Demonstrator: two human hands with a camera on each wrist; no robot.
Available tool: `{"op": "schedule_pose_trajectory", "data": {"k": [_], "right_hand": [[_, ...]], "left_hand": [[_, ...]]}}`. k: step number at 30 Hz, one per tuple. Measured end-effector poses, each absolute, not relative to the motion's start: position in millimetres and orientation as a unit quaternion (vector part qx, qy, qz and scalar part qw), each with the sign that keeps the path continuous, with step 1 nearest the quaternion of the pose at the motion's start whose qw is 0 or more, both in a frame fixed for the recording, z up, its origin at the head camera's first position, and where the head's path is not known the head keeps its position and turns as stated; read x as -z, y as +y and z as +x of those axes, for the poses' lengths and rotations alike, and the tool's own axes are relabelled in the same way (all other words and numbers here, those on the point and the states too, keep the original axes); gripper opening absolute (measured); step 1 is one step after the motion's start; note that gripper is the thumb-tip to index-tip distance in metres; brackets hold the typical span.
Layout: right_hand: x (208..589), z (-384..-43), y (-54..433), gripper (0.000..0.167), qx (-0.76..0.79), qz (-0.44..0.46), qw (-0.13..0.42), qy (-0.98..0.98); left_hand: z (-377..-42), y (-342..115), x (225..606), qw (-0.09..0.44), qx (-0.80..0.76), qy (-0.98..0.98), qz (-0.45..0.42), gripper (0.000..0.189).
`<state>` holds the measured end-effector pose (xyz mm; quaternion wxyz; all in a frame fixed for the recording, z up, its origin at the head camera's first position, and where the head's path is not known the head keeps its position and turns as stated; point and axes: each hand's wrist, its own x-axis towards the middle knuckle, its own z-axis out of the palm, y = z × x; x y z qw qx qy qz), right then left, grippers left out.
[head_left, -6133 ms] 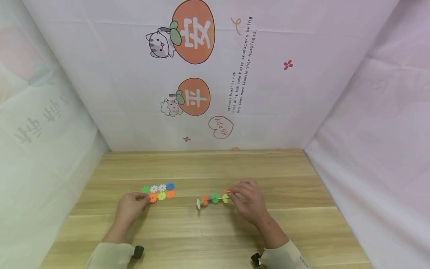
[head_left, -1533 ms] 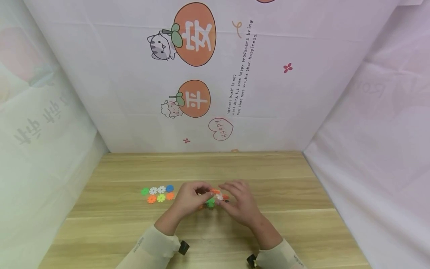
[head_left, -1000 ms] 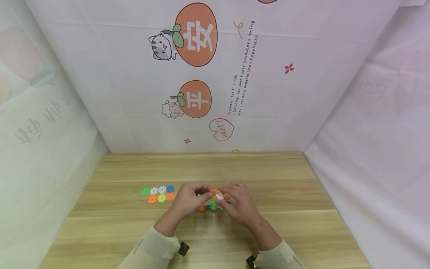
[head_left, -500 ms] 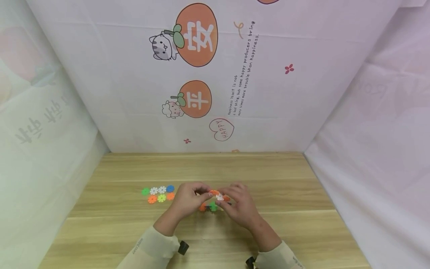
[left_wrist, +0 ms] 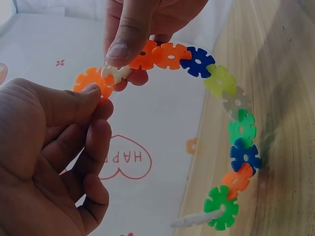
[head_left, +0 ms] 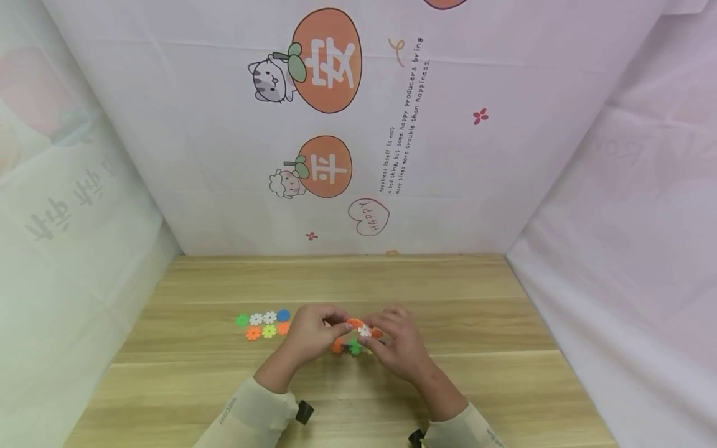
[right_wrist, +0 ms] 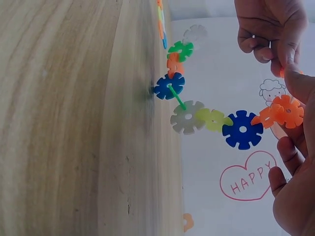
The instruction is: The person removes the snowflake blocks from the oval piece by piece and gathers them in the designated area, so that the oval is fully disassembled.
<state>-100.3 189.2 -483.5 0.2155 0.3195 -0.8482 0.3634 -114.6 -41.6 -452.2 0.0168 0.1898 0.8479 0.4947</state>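
Observation:
A chain of interlocking snowflake discs (left_wrist: 242, 129) curves in an open loop in the left wrist view, in orange, blue, yellow, grey-white and green. My right hand (head_left: 400, 342) pinches its upper end, thumb over a white disc (left_wrist: 117, 73). Thumb and fingers of my left hand (head_left: 310, 333) pinch an orange disc (left_wrist: 93, 82) that overlaps the white one's edge. The chain's far end, a green disc (left_wrist: 221, 207) with a white disc (left_wrist: 197, 219) seen nearly edge-on, curls below the hands. In the right wrist view a blue disc (right_wrist: 242, 130) hangs between yellow and orange ones.
Loose snowflake discs lie in two rows left of my hands, among them a blue disc (head_left: 284, 315) and a yellow disc (head_left: 269, 331). The wooden table (head_left: 448, 280) meets a printed white cloth (head_left: 437, 205) at the back, with cloth on both sides.
Earlier my left hand was by the loose discs; it has moved right to meet my right hand, bringing the orange disc to the chain's end. Over the last second both hands barely shift.

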Motion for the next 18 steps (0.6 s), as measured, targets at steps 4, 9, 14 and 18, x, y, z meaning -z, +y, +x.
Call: {"op": "schedule_pose_trajectory", "data": {"k": [4, 9, 14, 18], "right_hand": [[487, -101, 192, 0.025, -0.364, 0.319, 0.209, -0.85], [496, -102, 206, 0.026, -0.368, 0.311, 0.242, -0.842], [498, -104, 218, 0.027, -0.374, 0.306, 0.259, -0.837], [498, -105, 220, 0.028, -0.376, 0.302, 0.249, -0.84]], "left_hand": [[-115, -43, 451, 0.023, -0.489, 0.851, 0.19, 0.004], [-119, -59, 442, 0.002, -0.481, 0.862, 0.159, 0.006], [-126, -79, 436, -0.023, -0.472, 0.867, 0.158, 0.009], [-127, -89, 443, -0.024, -0.472, 0.869, 0.148, 0.009]]}}
